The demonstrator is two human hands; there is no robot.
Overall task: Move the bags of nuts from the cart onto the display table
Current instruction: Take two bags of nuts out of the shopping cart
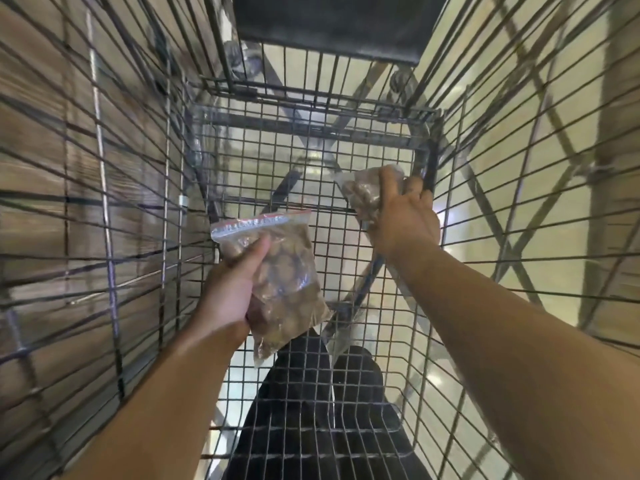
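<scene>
I look straight down into a wire shopping cart (311, 161). My left hand (228, 289) grips a clear zip bag of brown nuts (280, 271) with a red and white seal strip, held above the mesh floor near the cart's middle. My right hand (401, 220) is closed on a second clear bag of nuts (363, 188) close to the cart's far right corner. Both forearms reach down inside the basket. The display table is out of sight.
Wire side walls (104, 202) rise steeply on the left and right. A dark flap (332, 22) hangs at the cart's far end. Pale shiny floor and my dark trousers (311, 410) show through the mesh bottom. Brown panelling lies beyond the left wall.
</scene>
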